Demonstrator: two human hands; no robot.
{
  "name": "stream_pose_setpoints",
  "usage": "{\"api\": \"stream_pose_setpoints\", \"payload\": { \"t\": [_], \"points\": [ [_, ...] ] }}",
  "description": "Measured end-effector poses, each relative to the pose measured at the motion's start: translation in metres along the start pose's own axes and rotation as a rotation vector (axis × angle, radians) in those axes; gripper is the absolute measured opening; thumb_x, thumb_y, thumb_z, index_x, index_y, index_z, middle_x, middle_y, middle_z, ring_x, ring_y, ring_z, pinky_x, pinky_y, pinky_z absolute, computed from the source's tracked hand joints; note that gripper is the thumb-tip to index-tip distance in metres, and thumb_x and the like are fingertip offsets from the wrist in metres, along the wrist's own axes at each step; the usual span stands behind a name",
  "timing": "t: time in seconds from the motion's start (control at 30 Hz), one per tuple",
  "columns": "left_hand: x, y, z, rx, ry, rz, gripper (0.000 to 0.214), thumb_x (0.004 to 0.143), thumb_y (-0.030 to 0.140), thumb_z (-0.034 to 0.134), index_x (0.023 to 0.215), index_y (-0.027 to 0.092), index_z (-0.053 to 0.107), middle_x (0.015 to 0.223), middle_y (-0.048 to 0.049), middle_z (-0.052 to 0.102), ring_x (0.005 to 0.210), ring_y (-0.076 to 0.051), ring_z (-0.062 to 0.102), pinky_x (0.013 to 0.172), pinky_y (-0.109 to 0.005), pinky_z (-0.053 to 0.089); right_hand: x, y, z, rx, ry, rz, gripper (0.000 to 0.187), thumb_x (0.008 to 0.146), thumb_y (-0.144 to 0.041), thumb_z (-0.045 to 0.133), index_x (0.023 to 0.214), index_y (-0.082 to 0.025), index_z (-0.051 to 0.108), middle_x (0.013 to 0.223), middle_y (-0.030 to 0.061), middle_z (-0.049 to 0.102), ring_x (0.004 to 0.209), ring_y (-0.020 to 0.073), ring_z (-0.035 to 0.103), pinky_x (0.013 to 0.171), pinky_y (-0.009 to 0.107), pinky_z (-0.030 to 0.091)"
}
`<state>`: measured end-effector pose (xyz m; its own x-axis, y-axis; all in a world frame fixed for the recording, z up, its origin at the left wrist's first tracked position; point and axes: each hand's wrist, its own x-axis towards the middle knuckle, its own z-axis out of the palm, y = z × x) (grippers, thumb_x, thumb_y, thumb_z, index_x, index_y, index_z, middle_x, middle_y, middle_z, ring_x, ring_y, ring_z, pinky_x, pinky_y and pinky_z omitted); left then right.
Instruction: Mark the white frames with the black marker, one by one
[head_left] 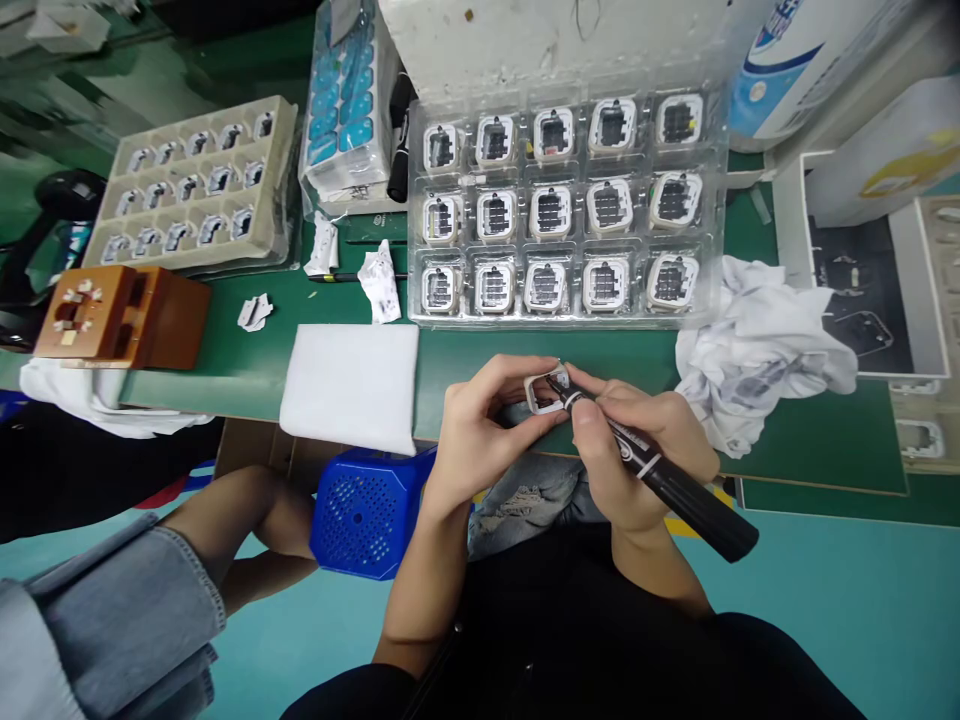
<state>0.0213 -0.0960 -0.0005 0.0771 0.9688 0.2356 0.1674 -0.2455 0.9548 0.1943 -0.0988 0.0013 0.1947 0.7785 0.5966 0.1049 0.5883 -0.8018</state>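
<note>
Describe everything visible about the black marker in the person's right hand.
The black marker is a thick pen with a dark, plastic-looking barrel, a pale ring near the tip and small white print along its side. It is uncapped and lies slanted, its rear end pointing down and right. The right hand grips it near the front. Its tip touches the small white frame part pinched in the left hand.
</note>
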Motion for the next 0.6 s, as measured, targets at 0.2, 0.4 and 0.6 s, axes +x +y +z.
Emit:
{"api": "stream_pose_setpoints", "payload": {
  "t": [0.2, 0.4, 0.6],
  "points": [
    [-0.0018, 0.0, -0.0005, 0.038, -0.004, -0.023, 0.048, 0.099, 0.047, 0.108, 0.138, 0.027, 0.089, 0.125, -0.0081, 0.096, 0.106, -0.023, 0.096, 0.099, -0.032, 0.081, -0.0021, 0.003, 0.0015, -0.053, 0.041, -0.024, 0.015, 0.111, -0.022, 0.088, 0.104, -0.029, 0.077, 0.075, -0.0067, 0.071, 0.061, 0.0207, 0.074, 0.096, 0.053, 0.088],
    [-0.0015, 0.0005, -0.0003, 0.03, -0.005, -0.002, 0.047, 0.099, 0.045, 0.108, 0.138, 0.027, 0.089, 0.126, -0.0079, 0.096, 0.106, -0.023, 0.096, 0.1, -0.031, 0.081, -0.0032, 0.0039, 0.0005, -0.052, 0.037, -0.012, 0.015, 0.11, -0.021, 0.088, 0.105, -0.03, 0.077, 0.08, -0.006, 0.075, 0.066, 0.0222, 0.079, 0.099, 0.051, 0.087],
    [0.0012, 0.0023, 0.0015, -0.019, -0.002, -0.043, 0.051, 0.096, 0.045, 0.111, 0.137, 0.025, 0.087, 0.122, -0.0087, 0.095, 0.106, -0.024, 0.096, 0.101, -0.032, 0.081, -0.0033, 0.002, 0.0004, 0.018, 0.045, -0.002, 0.015, 0.111, -0.019, 0.087, 0.106, -0.028, 0.076, 0.077, -0.0063, 0.07, 0.063, 0.0204, 0.074, 0.1, 0.055, 0.087]
  ]
}}
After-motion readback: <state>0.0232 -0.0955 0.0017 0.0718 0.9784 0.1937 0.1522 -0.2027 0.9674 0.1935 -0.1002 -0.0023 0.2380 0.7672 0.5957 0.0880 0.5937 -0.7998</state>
